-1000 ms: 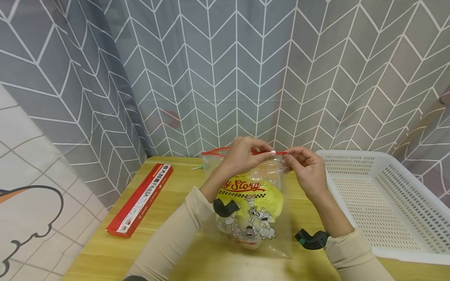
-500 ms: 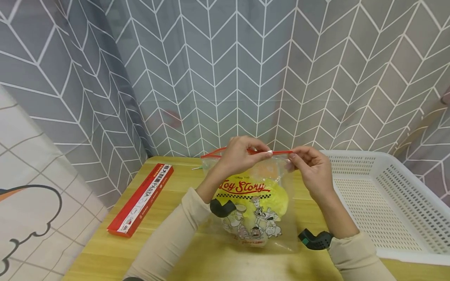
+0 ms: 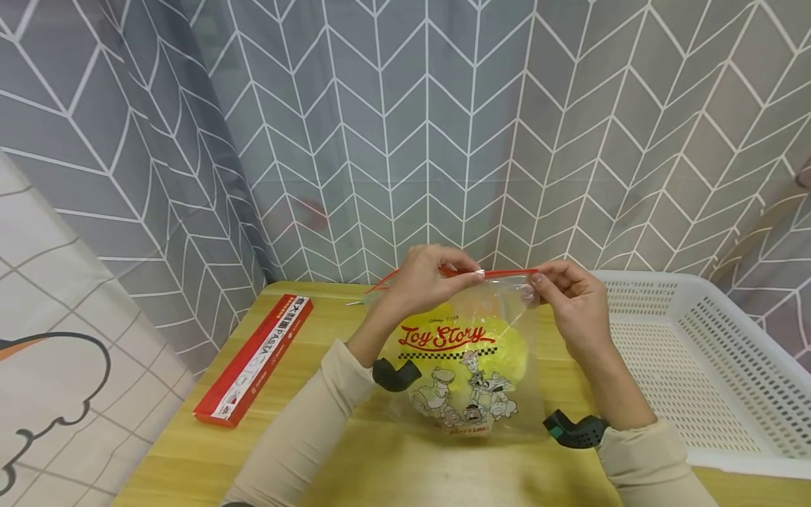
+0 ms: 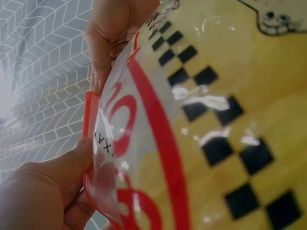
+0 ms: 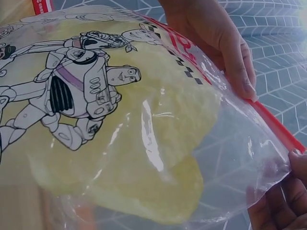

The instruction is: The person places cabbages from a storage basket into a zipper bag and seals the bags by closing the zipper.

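A clear zip bag [image 3: 443,341] with a red zip strip [image 3: 513,272] hangs between both hands, printed with "Toy Story" lettering and cartoon figures. Something soft and yellow [image 5: 177,124] shows through its plastic. My left hand [image 3: 431,282] pinches the small white slider [image 3: 480,273] on the strip between thumb and index finger. At the strip's right end, my right hand [image 3: 573,303] pinches the bag's top corner. The strip is pulled straight between the hands, while left of the slider its two red edges bow apart, partly behind the left hand. The left wrist view shows both thumbs [image 4: 72,163] at the strip.
A long red pasta box [image 3: 253,362] lies at the table's left. To the right stands a white perforated basket [image 3: 690,451]. A thin green-and-white stick [image 3: 356,303] lies behind the bag. A grey patterned curtain [image 3: 405,141] hangs along the table's back edge.
My left hand and the slider have shifted slightly left. The right hand has moved right with the bag's corner, widening the gap between the hands. The bag's lower edge has risen and swung right.
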The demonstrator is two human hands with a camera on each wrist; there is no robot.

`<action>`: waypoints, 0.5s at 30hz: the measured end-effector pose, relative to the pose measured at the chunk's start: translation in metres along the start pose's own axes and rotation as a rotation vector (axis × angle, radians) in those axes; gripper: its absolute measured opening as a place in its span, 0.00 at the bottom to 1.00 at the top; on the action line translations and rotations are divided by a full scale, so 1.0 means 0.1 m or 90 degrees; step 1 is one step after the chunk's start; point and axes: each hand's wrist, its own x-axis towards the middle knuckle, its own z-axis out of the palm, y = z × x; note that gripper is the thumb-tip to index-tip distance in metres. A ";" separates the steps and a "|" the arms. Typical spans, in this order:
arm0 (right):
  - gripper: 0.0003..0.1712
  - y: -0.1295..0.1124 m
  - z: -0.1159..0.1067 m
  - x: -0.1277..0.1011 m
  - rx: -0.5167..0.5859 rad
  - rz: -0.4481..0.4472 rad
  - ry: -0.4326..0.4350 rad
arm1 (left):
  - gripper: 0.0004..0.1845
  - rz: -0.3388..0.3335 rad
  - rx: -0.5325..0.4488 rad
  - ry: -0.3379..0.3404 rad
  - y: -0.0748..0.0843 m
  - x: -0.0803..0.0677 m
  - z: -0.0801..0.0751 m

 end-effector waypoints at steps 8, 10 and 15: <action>0.11 -0.05 -0.03 0.00 -0.038 0.009 -0.052 | 0.06 -0.023 -0.030 -0.023 -0.01 -0.05 0.04; 0.14 -0.06 -0.02 0.00 -0.043 -0.001 -0.064 | 0.06 -0.023 -0.030 -0.020 -0.01 -0.06 0.04; 0.10 -0.07 0.01 0.01 -0.061 -0.016 -0.060 | 0.07 -0.025 -0.037 -0.021 -0.01 -0.06 0.05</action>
